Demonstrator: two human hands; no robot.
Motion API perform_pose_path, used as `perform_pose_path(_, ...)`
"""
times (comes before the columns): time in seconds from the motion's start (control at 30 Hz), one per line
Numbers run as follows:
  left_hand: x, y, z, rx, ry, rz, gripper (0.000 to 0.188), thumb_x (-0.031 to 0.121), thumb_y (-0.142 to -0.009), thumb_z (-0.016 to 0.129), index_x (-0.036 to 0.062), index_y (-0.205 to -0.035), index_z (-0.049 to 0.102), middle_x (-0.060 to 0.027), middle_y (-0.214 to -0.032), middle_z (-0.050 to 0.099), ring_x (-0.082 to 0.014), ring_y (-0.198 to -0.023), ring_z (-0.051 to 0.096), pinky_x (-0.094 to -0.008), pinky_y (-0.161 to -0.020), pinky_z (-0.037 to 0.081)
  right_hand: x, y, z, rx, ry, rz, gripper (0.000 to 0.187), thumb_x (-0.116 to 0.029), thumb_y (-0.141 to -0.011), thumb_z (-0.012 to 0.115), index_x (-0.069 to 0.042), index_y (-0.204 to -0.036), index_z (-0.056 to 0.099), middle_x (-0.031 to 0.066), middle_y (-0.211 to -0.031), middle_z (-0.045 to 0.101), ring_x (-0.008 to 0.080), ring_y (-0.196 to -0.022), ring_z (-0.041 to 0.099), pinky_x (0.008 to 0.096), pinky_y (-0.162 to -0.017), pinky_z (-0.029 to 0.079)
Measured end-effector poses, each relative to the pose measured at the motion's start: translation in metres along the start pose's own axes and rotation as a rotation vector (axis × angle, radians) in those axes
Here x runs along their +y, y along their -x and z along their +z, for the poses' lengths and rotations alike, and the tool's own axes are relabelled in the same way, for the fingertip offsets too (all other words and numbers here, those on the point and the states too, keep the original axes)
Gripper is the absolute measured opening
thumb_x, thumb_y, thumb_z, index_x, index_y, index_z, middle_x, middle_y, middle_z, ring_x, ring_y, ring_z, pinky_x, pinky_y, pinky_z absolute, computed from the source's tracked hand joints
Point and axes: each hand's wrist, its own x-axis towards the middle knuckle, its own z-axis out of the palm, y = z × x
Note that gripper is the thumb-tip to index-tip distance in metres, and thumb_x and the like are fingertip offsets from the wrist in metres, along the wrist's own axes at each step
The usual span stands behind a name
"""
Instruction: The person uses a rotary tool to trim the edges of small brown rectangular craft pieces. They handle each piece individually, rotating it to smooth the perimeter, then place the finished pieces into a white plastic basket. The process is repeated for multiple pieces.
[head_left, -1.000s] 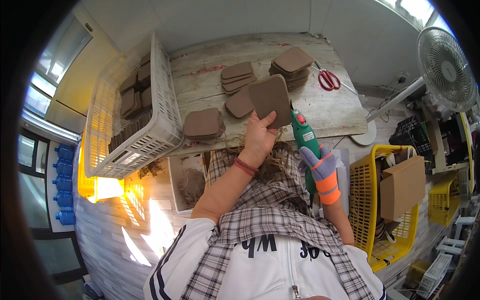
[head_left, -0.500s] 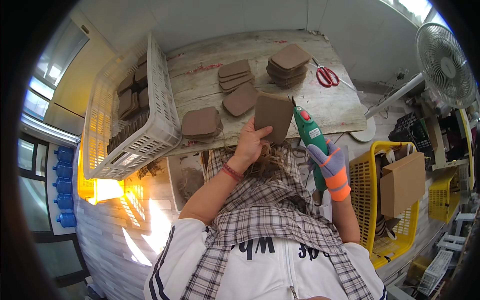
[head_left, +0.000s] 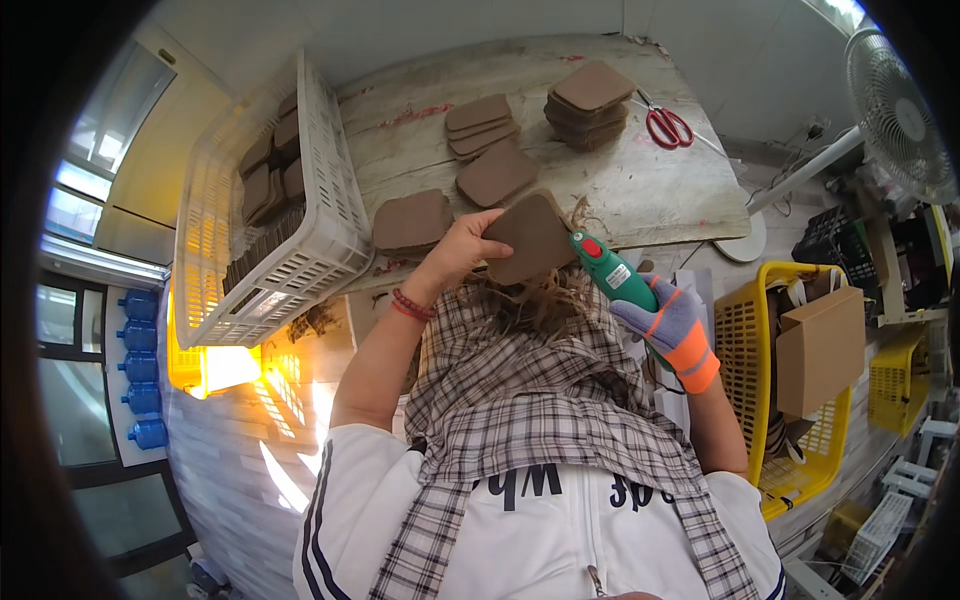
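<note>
My bare left hand [head_left: 462,248] grips a brown rounded-corner pad [head_left: 532,238], thumb on top, over my lap. In my right hand [head_left: 668,322], in a grey and orange glove, is a green handheld electric cutter [head_left: 606,266] with a red button. Its head meets the pad's right edge, and a curled strip of trimming [head_left: 583,212] stands up there. More shredded trimmings [head_left: 535,305] lie on my plaid apron beneath the pad. Beyond my hands, similar pads rest on the table: a tall stack [head_left: 588,95], a fanned pile [head_left: 481,127], a pad [head_left: 497,172] and a left stack [head_left: 412,220].
A white plastic crate [head_left: 345,215] with more pads stands at the table's left. Red-handled scissors [head_left: 668,128] lie at the table's right. A yellow basket [head_left: 740,370] holding a cardboard box [head_left: 822,350] is by my right arm, with a fan [head_left: 900,115] behind.
The pad has turned clockwise and moved slightly down in my left hand. The cutter's head has come lower and left along its edge, and a curled strip now shows there.
</note>
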Motion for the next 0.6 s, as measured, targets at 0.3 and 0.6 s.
perform_pose_path(0.3,-0.001,0.012,0.009,0.004,0.053,-0.100,0.034,-0.009,-0.077,0.059,-0.0013,-0.110,0.058,-0.0024,-0.098,0.063,-0.0086,-0.089,0.059,-0.0243,-0.079,0.049,0.011,-0.017,0.011,-0.076,-0.166,0.078,0.037,-0.027,-0.078,0.075,0.000,-0.100,0.059,0.0000,-0.068,0.058,0.0047,-0.056,0.052,0.0202,-0.050,0.042)
perform_pose_path(0.6,0.005,0.013,-0.020,0.249,-0.079,0.141,0.022,-0.005,-0.071,0.070,0.0048,-0.089,0.060,-0.0002,-0.081,0.062,-0.0077,-0.073,0.059,-0.0222,-0.066,0.048,0.004,-0.013,0.002,-0.193,-0.192,0.129,0.032,-0.025,-0.080,0.072,0.000,-0.097,0.061,-0.0002,-0.068,0.058,0.0050,-0.057,0.051,0.0202,-0.051,0.041)
